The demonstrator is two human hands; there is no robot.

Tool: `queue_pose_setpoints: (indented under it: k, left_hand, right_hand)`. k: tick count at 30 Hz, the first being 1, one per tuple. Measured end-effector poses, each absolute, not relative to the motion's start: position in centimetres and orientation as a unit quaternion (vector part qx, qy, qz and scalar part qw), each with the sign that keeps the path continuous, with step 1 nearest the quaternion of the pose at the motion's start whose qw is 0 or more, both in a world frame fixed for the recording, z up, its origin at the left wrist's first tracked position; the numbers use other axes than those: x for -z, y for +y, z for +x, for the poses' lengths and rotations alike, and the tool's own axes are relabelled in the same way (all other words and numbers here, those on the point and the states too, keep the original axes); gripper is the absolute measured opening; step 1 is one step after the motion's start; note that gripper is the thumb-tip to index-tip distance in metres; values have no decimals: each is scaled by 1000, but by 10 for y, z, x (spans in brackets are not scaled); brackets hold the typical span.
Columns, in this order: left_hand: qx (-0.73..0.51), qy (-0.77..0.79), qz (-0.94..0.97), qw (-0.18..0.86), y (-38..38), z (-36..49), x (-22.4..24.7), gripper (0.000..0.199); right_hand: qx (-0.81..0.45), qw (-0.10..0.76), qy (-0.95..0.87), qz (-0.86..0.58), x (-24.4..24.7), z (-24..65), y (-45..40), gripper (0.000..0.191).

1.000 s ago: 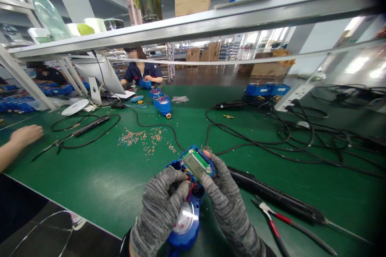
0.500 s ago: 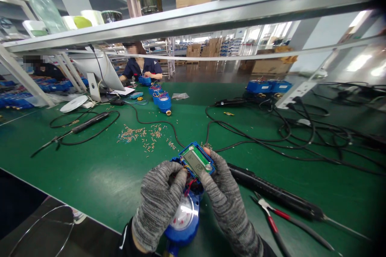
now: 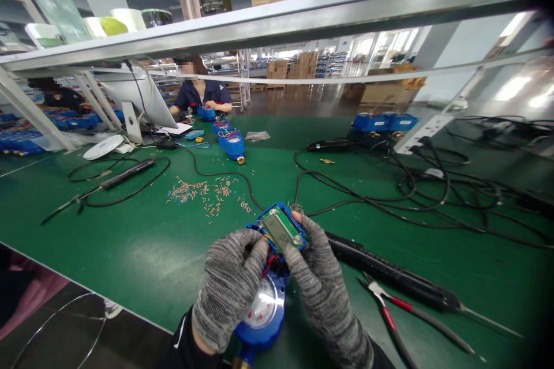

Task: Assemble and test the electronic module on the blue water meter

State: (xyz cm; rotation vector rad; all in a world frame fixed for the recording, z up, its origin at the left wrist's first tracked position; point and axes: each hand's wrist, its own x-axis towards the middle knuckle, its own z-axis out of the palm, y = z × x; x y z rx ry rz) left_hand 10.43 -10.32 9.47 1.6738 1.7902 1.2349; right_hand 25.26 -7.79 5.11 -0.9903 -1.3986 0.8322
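Note:
My right hand, in a grey knitted glove, is closed round a blue-framed display module with a green circuit board and a grey LCD. Its thumb presses on the lower corner of the screen. At the module's left edge my left hand, gloved alike, pinches thin wires; its fingertips partly hide them. Beneath both hands lies a blue water meter with a round clear dial. Red wires run between meter and module. Red-handled nippers rest to the right of my right hand.
A black rod-like tool lies beside the nippers. Small loose metal pieces are scattered on the green bench. Black cables tangle at right. More blue meters stand ahead. A shelf crosses overhead. A co-worker sits opposite.
The view has shifted slightly. Both hands keep nearly the same grip on the module and wires. Pink cloth has come into view at the lower left.

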Motion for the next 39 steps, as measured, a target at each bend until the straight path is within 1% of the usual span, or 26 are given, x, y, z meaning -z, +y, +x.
queue_pose_setpoints:
  k: [4,8,13,18,20,22,24,28,30,32,34,37,39]
  left_hand:
    - [-457,604,591,278,-101,102,-98,19]
    - [-473,573,588,321,-99,100,-101,20]
    - [-453,568,592,349,-97,94,-103,22]
    - [-423,569,614,348,-97,90,-105,21]
    - [-428,575,620,321,-100,91,-104,17]
    - [-436,585,634,256,-103,93,-100,13]
    - [-437,587,665,148,-105,96,-93,12]
    - [-428,541,713,-128,-105,97,-79,18]
    - [-414,529,709,-214,-104,97,-75,23]
    - [-400,537,704,-236,-103,98,-75,25]
    - [-395,547,704,-223,-102,99,-77,24]
    - [-402,565,701,-166,-102,100,-81,19]
    - [-415,583,691,-99,-103,99,-82,17]
  right_hand:
    - [-362,583,-595,-418,-52,252,-78,45]
    - [-361,583,-604,-407,-50,252,-77,45]
    - [-340,588,-618,-396,-46,252,-77,44]
    - [-327,581,-630,-398,-46,252,-77,44]
    - [-328,580,-627,-404,-46,253,-77,44]
    - [-330,580,-622,-410,-46,254,-76,43]
    - [-328,579,-620,-416,-46,255,-75,42]
    - [-304,580,-623,-429,-45,256,-75,41]
    - [-290,577,-629,-433,-45,255,-75,41]
    - [-278,571,-637,-437,-46,253,-76,41]
    - [-262,569,-642,-442,-47,252,-77,41]
    - [-249,570,-641,-449,-48,252,-78,39]
    - [-254,571,-639,-449,-48,252,-78,40]
